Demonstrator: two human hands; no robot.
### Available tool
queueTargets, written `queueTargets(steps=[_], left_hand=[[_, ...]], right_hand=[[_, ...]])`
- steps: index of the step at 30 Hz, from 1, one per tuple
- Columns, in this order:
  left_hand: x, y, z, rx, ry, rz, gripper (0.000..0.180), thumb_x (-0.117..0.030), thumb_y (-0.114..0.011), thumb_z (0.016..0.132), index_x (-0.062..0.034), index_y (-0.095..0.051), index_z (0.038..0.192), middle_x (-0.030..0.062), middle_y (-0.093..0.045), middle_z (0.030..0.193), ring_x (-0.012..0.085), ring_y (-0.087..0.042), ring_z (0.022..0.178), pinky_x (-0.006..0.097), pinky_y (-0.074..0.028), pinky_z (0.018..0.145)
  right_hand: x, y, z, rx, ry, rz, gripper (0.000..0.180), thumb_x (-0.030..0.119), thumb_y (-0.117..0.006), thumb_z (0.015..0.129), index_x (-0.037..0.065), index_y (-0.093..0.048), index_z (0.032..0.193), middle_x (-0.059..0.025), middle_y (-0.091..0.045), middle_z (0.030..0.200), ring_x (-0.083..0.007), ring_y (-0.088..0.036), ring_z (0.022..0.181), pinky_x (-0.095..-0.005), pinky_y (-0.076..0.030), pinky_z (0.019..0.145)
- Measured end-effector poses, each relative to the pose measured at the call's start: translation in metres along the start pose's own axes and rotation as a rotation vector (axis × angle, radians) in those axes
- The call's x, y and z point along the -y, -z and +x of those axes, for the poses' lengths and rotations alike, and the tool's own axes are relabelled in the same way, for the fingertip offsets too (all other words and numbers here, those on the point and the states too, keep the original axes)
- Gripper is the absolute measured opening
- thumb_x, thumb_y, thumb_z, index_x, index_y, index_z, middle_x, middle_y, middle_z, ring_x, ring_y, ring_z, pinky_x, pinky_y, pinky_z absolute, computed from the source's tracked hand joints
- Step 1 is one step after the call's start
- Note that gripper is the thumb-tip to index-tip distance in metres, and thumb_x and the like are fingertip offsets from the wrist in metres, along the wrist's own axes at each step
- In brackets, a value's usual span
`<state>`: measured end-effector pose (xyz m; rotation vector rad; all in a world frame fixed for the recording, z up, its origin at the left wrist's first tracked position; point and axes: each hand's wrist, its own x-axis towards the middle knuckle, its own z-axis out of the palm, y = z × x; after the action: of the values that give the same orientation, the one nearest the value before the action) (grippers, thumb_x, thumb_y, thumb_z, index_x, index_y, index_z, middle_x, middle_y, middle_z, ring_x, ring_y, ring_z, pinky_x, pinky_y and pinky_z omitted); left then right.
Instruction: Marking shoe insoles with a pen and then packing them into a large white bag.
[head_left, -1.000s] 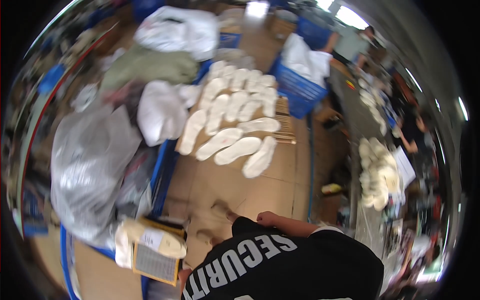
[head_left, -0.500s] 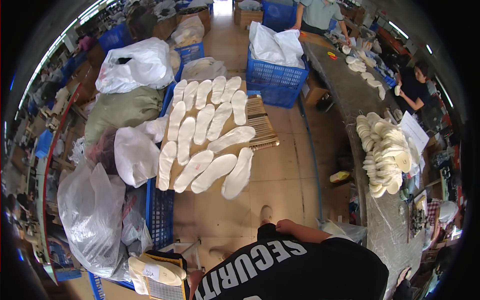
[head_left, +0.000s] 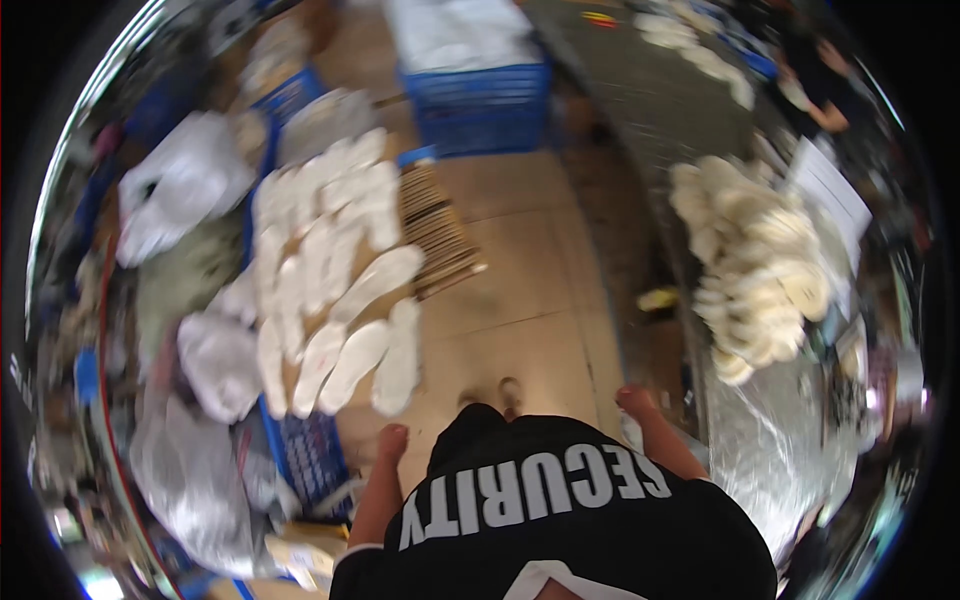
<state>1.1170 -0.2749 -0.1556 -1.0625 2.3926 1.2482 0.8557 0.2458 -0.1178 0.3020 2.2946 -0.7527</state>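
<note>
Laid-out insoles (head_left: pixel 358 362): well L of tabletop (head_left: pixel 680 110). Insole pile (head_left: pixel 750 260): on tabletop. L hand (head_left: pixel 393 440): L of tabletop, nr laid-out insoles. R hand (head_left: pixel 636 400): nr tabletop's L edge. Fingers blurred, both hands; can't tell spread or grip.

The long table (head_left: pixel 665 120) has a dull top, its nearer stretch under glossy, creased plastic film (head_left: pixel 760 430). On the table, the piled insoles (head_left: pixel 755 270) look matt and soft; at its right side, the white sheet (head_left: pixel 832 200) looks like smooth paper. Left of the table, the floor (head_left: pixel 520 290) is smooth tile with a faint sheen, the crate (head_left: pixel 485 112) is plastic and the slatted rack (head_left: pixel 437 230) looks like ribbed wood. Farther left, the laid-out insoles (head_left: pixel 355 362) are matt, the clear bag (head_left: pixel 190 480) is shiny, wrinkled plastic and the olive sack (head_left: pixel 195 268) looks like dull cloth.
</note>
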Motion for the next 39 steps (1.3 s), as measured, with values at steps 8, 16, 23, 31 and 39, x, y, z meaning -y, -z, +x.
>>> queueTargets(steps=[8,16,23,31,39], left_hand=[[-0.200,0.014,0.067,0.385,-0.042,0.037,0.025,-0.017,-0.052,0.086,0.0025,-0.063,0.076,0.0112,-0.065,0.069,0.0166,-0.062,0.061,0.028,-0.049,0.058],[-0.301,0.024,0.211,0.497,-0.499,0.268,0.025,-0.024,-0.058,0.085,-0.0003,-0.065,0.080,0.0102,-0.065,0.070,0.0177,-0.062,0.062,0.033,-0.047,0.057],[-0.550,-0.041,0.303,0.578,-0.702,0.424,0.027,-0.028,-0.056,0.090,-0.0025,-0.063,0.093,0.0063,-0.065,0.082,0.0134,-0.060,0.078,0.031,-0.047,0.069],[-0.811,-0.187,0.249,1.084,-0.679,-0.063,0.050,-0.040,-0.043,0.096,0.0016,-0.053,0.121,0.0155,-0.057,0.121,0.0253,-0.053,0.111,0.038,-0.040,0.095],[-0.821,-0.331,0.210,1.603,-0.341,0.179,0.065,-0.061,-0.052,0.084,-0.0113,-0.054,0.127,0.0026,-0.059,0.121,0.0155,-0.057,0.104,0.034,-0.043,0.092]], right_hand=[[0.076,0.074,-0.033,-0.284,0.159,0.380,0.025,0.023,-0.060,0.083,0.002,-0.063,0.096,-0.0129,-0.066,0.078,-0.0194,-0.065,0.073,-0.0325,-0.051,0.068],[0.181,0.197,-0.081,-0.824,0.458,1.034,0.014,0.009,-0.053,0.092,-0.001,-0.060,0.098,-0.0071,-0.065,0.082,-0.0120,-0.062,0.074,-0.0248,-0.051,0.068],[0.128,0.230,-0.149,-0.846,0.343,1.413,0.019,0.019,-0.054,0.092,0.001,-0.060,0.089,-0.0055,-0.059,0.062,-0.0053,-0.041,0.045,-0.0180,-0.030,0.042],[-0.015,0.234,-0.078,-1.280,-0.386,1.523,0.040,0.041,-0.055,0.089,0.008,-0.056,0.111,-0.0089,-0.060,0.096,-0.0176,-0.056,0.081,-0.0306,-0.043,0.066],[-0.088,0.198,-0.006,-0.666,-0.161,1.690,0.048,0.039,-0.051,0.091,0.006,-0.048,0.125,-0.0149,-0.050,0.125,-0.0293,-0.046,0.115,-0.0456,-0.034,0.098]])
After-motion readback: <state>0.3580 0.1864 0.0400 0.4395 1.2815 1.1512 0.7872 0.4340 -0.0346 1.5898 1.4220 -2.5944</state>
